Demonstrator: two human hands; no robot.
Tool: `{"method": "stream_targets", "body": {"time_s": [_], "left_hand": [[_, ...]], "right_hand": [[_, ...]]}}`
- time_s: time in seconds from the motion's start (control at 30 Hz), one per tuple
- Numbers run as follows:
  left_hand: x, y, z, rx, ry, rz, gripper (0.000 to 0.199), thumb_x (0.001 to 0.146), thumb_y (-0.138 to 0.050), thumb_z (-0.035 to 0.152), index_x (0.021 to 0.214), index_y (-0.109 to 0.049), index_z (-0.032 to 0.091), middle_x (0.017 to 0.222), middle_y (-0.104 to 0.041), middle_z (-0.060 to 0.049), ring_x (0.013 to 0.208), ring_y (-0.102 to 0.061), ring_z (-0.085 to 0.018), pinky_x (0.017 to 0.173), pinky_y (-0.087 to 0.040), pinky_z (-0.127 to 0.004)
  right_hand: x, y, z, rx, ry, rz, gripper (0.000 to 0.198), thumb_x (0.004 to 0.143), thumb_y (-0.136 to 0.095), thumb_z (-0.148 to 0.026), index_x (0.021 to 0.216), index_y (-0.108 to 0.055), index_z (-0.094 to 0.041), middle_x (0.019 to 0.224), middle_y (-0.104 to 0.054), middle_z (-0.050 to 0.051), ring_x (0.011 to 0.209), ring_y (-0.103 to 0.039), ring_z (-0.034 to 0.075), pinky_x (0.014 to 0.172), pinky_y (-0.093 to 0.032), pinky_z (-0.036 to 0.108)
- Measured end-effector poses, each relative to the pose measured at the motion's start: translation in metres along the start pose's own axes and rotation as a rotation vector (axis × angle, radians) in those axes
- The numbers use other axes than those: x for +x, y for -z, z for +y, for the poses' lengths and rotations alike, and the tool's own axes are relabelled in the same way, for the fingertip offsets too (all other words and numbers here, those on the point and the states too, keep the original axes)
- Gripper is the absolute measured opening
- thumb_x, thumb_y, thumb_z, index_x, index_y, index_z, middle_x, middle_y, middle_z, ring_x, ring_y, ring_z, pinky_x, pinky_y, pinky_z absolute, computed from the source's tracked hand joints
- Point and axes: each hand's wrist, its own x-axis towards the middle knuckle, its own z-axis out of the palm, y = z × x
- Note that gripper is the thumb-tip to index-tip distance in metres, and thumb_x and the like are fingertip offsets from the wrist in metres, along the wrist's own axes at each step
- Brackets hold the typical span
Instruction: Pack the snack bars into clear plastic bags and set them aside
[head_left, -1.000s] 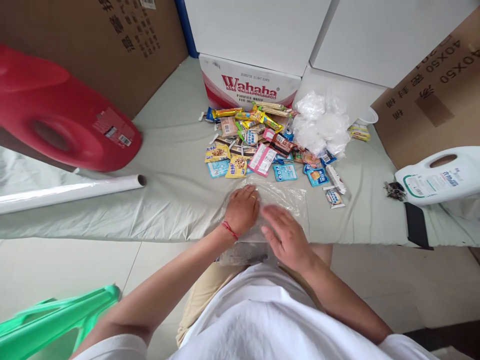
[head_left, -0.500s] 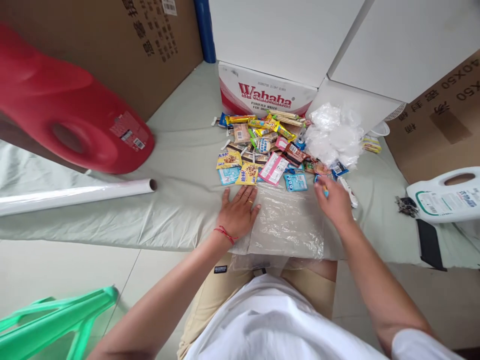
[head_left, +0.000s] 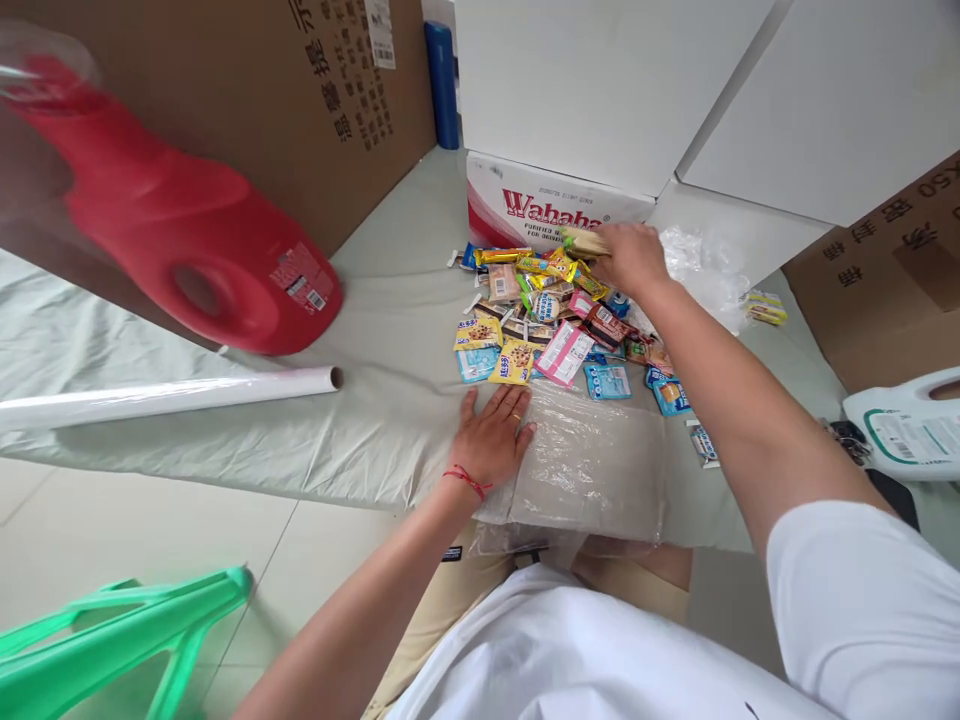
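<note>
My left hand [head_left: 491, 440] lies flat with fingers apart on the cloth and the left edge of a clear plastic bag [head_left: 592, 465], which is spread out in front of me. My right hand [head_left: 634, 258] reaches to the back of a pile of wrapped snacks, its fingers closed on some pale yellow stick-shaped packets [head_left: 583, 241]. Below it in the pile are a brown wrapper [head_left: 606, 327] and a pink-and-white packet [head_left: 565, 353]. Yellow cookie packets [head_left: 513, 361] and a light blue packet [head_left: 608, 381] lie along the near edge, just beyond my left fingers.
Behind the pile stands a Wahaha carton [head_left: 555, 205]. Crumpled clear plastic bags [head_left: 709, 275] lie right of it, partly behind my right arm. A red jug [head_left: 225, 265] and a white roll [head_left: 172, 395] are at left, a white jug [head_left: 911, 425] at right. A green stool [head_left: 127, 630] stands on the floor.
My right hand has moved from the pile's right side to its back and closed on the stick-shaped packets. Blue packets now lie at the right. My left hand stays flat; the view has shifted.
</note>
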Motion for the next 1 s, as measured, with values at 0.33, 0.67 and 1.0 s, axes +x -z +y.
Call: {"method": "stream_targets", "body": {"time_s": [0.33, 0.67, 1.0], "left_hand": [[0.0, 0.002, 0.001, 0.001, 0.011, -0.033, 0.056, 0.11, -0.026, 0.041, 0.161, -0.042, 0.024, 0.167, -0.045, -0.009, 0.156, -0.039, -0.027, 0.131, -0.009, -0.064], [0.001, -0.002, 0.003, 0.056, 0.018, -0.025, 0.057, 0.109, -0.026, 0.038, 0.162, -0.042, 0.023, 0.167, -0.043, -0.008, 0.157, -0.038, -0.026, 0.131, -0.012, -0.064], [0.002, -0.003, 0.002, 0.033, 0.027, -0.018, 0.056, 0.109, -0.028, 0.037, 0.161, -0.043, 0.025, 0.166, -0.045, -0.009, 0.156, -0.04, -0.028, 0.13, -0.012, -0.065]], "right_hand": [[-0.227, 0.016, -0.023, 0.884, 0.08, -0.659, 0.055, 0.09, -0.067, -0.066, 0.113, -0.076, -0.017, 0.102, -0.076, 0.006, 0.09, -0.069, 0.025, 0.078, -0.054, 0.033], [-0.277, -0.009, -0.088, 0.311, 0.255, -0.349, 0.068, 0.088, -0.077, -0.057, 0.142, -0.063, -0.018, 0.143, -0.061, 0.016, 0.135, -0.044, 0.038, 0.113, -0.038, 0.054], [-0.268, -0.013, -0.1, 0.237, 0.143, -0.43, 0.06, 0.092, -0.072, -0.036, 0.146, -0.056, -0.016, 0.136, -0.064, 0.016, 0.125, -0.049, 0.035, 0.103, -0.041, 0.048]]}}
